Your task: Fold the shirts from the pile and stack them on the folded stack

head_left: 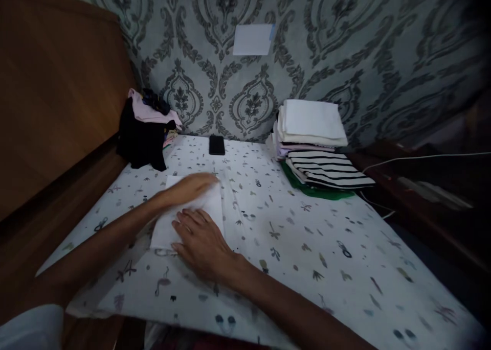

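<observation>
A folded white cloth [163, 233] lies flat on the patterned white sheet [284, 268], left of centre. My right hand [201, 242] rests on its lower part, palm down with fingers spread. Across the cloth's upper part lies my left hand [192, 187], blurred by motion, its fingers pointing right. How those fingers are held is too smeared to tell. Both hands cover much of the cloth.
At the back right is a stack of folded clothes [314, 120], beside a striped garment [328, 168] on green fabric. A black phone-like object [217, 145] lies near the wall. Dark and pink clothes [141, 140] are heaped back left, by a wooden panel [65, 79].
</observation>
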`<state>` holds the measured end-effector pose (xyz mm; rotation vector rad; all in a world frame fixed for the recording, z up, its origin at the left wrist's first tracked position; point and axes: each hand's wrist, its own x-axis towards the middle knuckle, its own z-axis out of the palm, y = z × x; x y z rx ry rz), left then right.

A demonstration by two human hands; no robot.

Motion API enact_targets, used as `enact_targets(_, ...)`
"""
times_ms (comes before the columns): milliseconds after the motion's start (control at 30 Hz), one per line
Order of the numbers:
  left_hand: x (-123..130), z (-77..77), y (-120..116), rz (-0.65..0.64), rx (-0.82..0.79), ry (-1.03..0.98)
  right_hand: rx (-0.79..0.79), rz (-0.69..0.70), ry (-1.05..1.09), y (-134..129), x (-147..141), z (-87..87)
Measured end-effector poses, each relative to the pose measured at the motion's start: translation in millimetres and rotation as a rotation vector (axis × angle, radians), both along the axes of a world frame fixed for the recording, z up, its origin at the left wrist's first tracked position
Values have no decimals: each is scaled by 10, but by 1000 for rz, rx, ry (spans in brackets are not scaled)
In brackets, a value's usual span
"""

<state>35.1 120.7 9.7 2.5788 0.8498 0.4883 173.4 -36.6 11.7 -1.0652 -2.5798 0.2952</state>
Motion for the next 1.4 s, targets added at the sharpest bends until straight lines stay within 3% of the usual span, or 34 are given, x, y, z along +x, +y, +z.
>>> enact_targets(67, 272, -99, -54, -172, -71, 169, -49, 47, -34, 1, 116, -109)
enact_targets(133, 433, -192, 37, -186, -99, 301, -121, 90, -68, -17, 184, -187)
enact_targets(333, 527, -324, 720, 82, -87, 391, -170, 134, -54, -66, 222, -179)
enact_targets(467, 496, -285, 844, 252, -45, 208, -149, 137, 49, -83, 323, -172)
enact_targets(600, 343, -167, 433, 189, 37, 74, -96, -92, 111, -128, 537, -277)
enact_targets(767, 24, -145, -531, 19, -30, 202, -83, -343, 44, -394, 781, -523)
enact_targets(900, -206, -249, -1050, 9, -60, 200, -42, -249, 22, -776, 852, -534)
enact_targets(1033, -313, -271, -1180, -33, -31, 213, -53, -73, 68, -1001, 862, -415)
enact_targets(1100, -364, -227, -1198, -71, 11, 203, -99, -93, 206, -999, 863, -371)
enact_targets(1167, -434, -147, -1230, -77, 59, 206, -205, -222, 410, -926, 854, -341)
enact_targets(1267, -548, 43, -1318, -29, 59, 265, -518, -497, 709, -726, 810, -280)
enact_targets(1400, -597, 352, -1286, -62, -187, 324, -1070, -690, 1055, -428, 692, -110)
